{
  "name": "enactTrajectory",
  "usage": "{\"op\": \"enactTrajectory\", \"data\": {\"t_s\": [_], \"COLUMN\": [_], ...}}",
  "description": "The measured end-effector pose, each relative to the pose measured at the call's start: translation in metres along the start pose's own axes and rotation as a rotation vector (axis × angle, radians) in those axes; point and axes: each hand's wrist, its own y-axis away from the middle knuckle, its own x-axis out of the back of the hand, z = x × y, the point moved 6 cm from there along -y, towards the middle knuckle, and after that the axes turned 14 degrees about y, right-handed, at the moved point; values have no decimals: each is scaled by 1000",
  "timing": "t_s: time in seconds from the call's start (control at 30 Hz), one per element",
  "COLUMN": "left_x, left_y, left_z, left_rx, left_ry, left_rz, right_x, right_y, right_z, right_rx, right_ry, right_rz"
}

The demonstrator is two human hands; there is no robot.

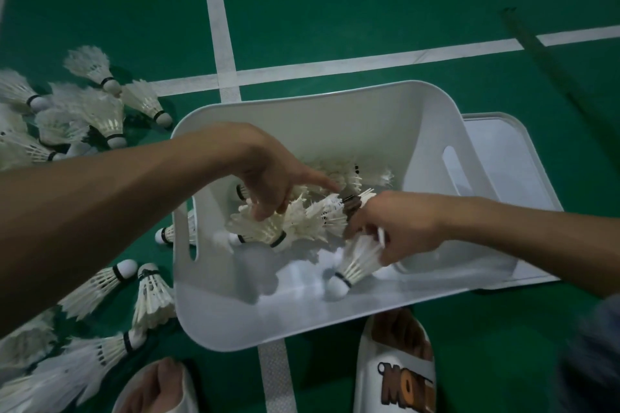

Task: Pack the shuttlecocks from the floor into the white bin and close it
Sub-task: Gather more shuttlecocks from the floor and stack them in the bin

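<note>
Many loose shuttlecocks lie on the floor to your left, some right against the wall of the white bin; shift the bin or your feet carelessly and you would likely crush feathers. Inside, the pile lies tangled, so pressing hard could bend the skirts. On the right, the lid seems partly under the bin; freeing it could tip out what is packed.

Your left hand reaches over the left rim, index finger stretched out, the others curled down onto the pile; whether they pinch feathers or only press, I cannot tell. Your right hand comes in from the right, fingers wrapped round the feathers of one shuttlecock, its cork pointing down near the bin's bottom
</note>
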Motion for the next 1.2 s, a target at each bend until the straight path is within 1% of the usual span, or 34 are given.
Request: {"op": "enactTrajectory", "data": {"t_s": [0.1, 0.17, 0.23, 0.33, 0.43, 0.57, 0.7, 0.87, 1.03, 1.2], "left_x": [-5, -7, -4, 7, 13, 10, 3, 11, 13, 10], "left_y": [-7, -15, -24, -38, -49, -61, -70, -65, -56, -52], "left_z": [14, 25, 36, 50, 61, 71, 70, 65, 58, 58], "left_rx": [14, 22, 28, 33, 55, 73, 103, 74, 56, 46], "left_ry": [15, 10, 11, 20, 27, -56, -72, -32, -3, -12], "left_rz": [-23, -36, -36, -15, -29, -48, -90, -58, -47, -30], "right_x": [-2, -3, -2, -2, -1, -3, -2, 4, 13, 18], "right_y": [20, 30, 33, 30, 32, 36, 35, 37, 44, 50], "right_z": [33, 50, 56, 57, 60, 65, 67, 71, 77, 79], "right_rx": [-155, -266, -325, -345, -370, -419, -440, -499, -628, -703], "right_ry": [16, -19, -28, -20, 14, 16, -35, -98, -156, -190], "right_rz": [-63, -59, -32, 1, 38, 54, 92, 118, 248, 337]}}
